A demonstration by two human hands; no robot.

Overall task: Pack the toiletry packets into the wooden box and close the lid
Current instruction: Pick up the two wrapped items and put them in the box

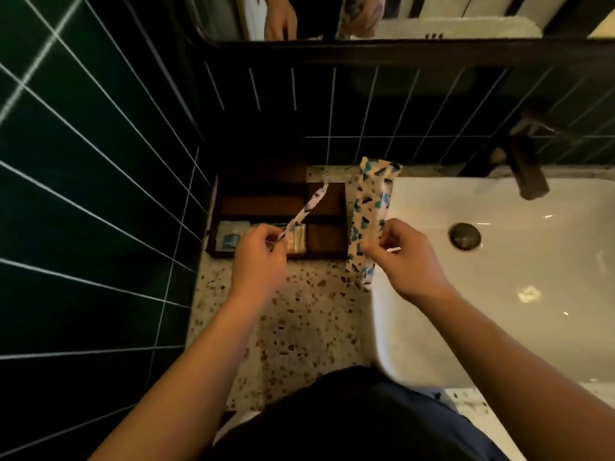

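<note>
A dark wooden box (327, 252) stands open on the terrazzo counter by the left wall, its lid (263, 151) upright at the back. Its front left compartments hold a blue-and-white packet (231, 236) and a yellowish packet (298, 239). My left hand (261, 252) pinches a thin patterned packet (309, 207) edge-on above the box. Over the counter's right side, beside the box, my right hand (404, 257) grips a long flat packet (371, 214) with blue and black spots.
A white sink (499, 294) with a round drain (465, 236) fills the right side, a dark tap (525, 168) above it. Dark green tiled walls stand at the left and back. A mirror (366, 15) hangs above. Bare terrazzo counter (299, 314) lies in front of the box.
</note>
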